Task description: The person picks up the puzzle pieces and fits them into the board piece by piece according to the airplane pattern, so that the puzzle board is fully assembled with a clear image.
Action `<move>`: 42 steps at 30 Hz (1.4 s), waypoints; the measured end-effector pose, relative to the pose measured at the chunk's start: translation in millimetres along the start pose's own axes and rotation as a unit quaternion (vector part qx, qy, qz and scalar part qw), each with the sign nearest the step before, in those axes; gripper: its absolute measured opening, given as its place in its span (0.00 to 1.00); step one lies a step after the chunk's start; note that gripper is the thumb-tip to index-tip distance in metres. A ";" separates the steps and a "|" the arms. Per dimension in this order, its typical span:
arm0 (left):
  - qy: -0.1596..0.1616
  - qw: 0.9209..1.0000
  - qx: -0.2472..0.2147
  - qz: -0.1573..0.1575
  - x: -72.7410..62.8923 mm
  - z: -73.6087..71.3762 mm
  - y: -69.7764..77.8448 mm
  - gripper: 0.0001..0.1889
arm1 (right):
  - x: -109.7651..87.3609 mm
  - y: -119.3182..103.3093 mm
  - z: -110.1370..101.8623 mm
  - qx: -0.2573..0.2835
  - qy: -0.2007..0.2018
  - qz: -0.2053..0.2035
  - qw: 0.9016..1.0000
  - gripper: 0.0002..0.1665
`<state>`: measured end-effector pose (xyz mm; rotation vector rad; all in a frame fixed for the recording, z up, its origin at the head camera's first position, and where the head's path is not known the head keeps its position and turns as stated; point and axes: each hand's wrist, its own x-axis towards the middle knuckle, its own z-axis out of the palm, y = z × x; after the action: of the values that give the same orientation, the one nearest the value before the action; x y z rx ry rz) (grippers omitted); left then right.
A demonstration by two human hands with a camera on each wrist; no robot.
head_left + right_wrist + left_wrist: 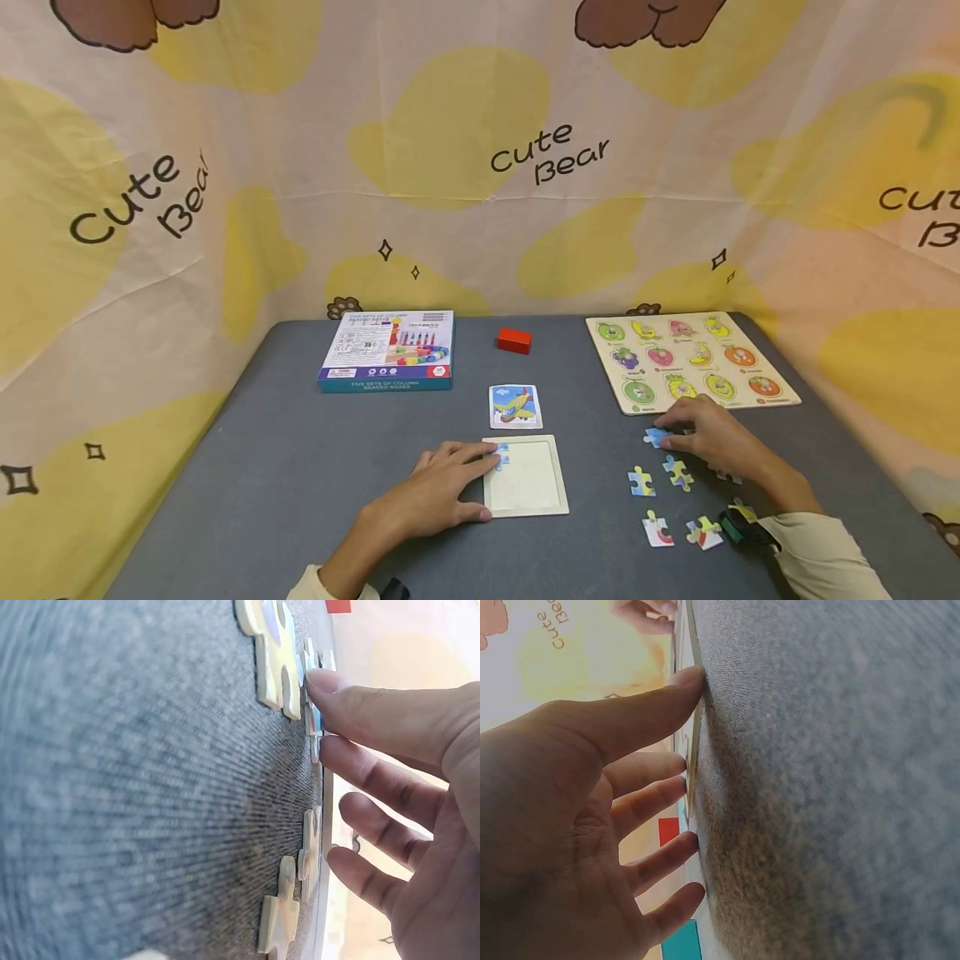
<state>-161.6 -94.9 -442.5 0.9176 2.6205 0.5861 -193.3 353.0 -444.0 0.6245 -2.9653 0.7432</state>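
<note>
My left hand (435, 492) rests at the left side of a square wooden puzzle tray (562, 500). Its fingers are fairly straight, fingertips at a blue puzzle piece (503, 457) in the tray's upper left corner, thumb at the lower left edge. On the right, the thumb and index finger of my right hand (708, 437) pinch a light blue puzzle piece (654, 437) at the table surface; the piece shows between them in the right wrist view too. Several loose pieces lie nearby, among them a blue-yellow piece (641, 482) and a white-red piece (657, 531).
A picture card of a yellow airplane (515, 407) lies just beyond the tray. Farther back are a red block (513, 340), a boxed bead set (386, 350) at left and a fruit puzzle board (675, 375) at right. A printed cloth (465, 167) hangs behind the table.
</note>
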 end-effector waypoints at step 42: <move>0.003 1.000 0.005 0.001 -1.5 -0.8 1.8 0.38 | 16.1 -36.7 12.9 -0.008 -0.021 -0.003 1.000 0.09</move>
<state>-159.8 -94.8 -440.7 0.9219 2.6315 0.5765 -193.0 311.5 -437.1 0.6560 -3.0027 0.7130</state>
